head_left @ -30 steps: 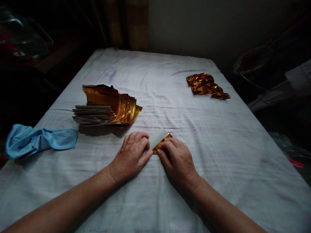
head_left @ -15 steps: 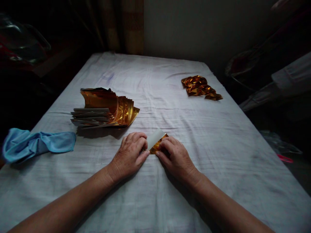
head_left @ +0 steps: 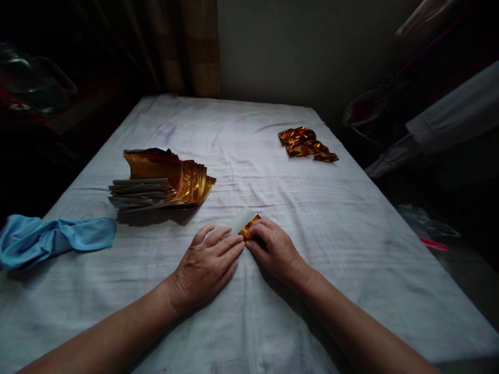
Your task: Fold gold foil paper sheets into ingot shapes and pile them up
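Observation:
A small sheet of gold foil paper (head_left: 245, 223), white on its back, lies on the white cloth (head_left: 273, 171) between my two hands. My left hand (head_left: 206, 262) rests flat with its fingers stretched out, the fingertips pressing the sheet's left edge. My right hand (head_left: 273, 249) has its fingers curled and pinched on the sheet's right side, hiding most of the gold face. A fanned stack of gold foil sheets (head_left: 161, 179) sits to the left, beyond my left hand.
A crumpled blue cloth (head_left: 50, 239) lies at the left edge. Several folded gold foil pieces (head_left: 306, 144) sit in a cluster at the far right. Dark clutter and a pale sleeve-like fabric (head_left: 448, 119) surround the bed.
My left hand has gone from curled to flat, fingers stretched over the sheet. Less of the white flap shows. The view has tilted up slightly.

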`<action>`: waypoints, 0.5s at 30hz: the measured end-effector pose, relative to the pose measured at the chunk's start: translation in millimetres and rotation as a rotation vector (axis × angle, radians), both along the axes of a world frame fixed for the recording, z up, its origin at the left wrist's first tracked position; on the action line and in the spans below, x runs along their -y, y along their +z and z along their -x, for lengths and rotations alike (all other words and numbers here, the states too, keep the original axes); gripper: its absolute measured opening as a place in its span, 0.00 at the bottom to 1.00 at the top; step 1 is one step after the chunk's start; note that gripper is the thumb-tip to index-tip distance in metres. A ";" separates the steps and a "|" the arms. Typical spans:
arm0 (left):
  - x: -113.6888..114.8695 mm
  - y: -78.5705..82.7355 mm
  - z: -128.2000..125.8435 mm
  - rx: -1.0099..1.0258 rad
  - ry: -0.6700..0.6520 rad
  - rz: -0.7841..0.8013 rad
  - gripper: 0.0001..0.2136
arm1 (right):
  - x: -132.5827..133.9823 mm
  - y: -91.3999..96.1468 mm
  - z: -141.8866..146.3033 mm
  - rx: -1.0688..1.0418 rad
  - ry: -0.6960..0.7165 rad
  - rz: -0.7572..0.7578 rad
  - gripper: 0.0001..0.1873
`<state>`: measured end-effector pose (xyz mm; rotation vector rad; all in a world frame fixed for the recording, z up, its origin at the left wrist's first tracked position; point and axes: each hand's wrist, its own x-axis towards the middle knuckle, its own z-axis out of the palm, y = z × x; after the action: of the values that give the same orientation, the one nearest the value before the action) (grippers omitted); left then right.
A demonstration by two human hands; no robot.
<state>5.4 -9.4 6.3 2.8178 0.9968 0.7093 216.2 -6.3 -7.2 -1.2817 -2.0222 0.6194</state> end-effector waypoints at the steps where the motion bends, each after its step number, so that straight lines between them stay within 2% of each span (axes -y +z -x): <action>1: 2.2 -0.1 -0.4 -0.035 -0.004 0.004 0.14 | 0.0 0.2 0.0 -0.007 0.000 0.001 0.06; 7: 3.5 -5.3 9.4 -0.139 -0.005 0.027 0.20 | -1.6 -0.5 -3.7 -0.047 0.015 0.019 0.08; 15: 2.5 -3.0 14.8 -0.147 0.003 -0.012 0.17 | -3.2 -1.3 -10.9 -0.084 0.075 0.022 0.08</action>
<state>-9.4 -11.9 3.3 2.9151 1.0203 0.5162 227.0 -3.1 -8.5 -1.1765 -2.0067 0.7208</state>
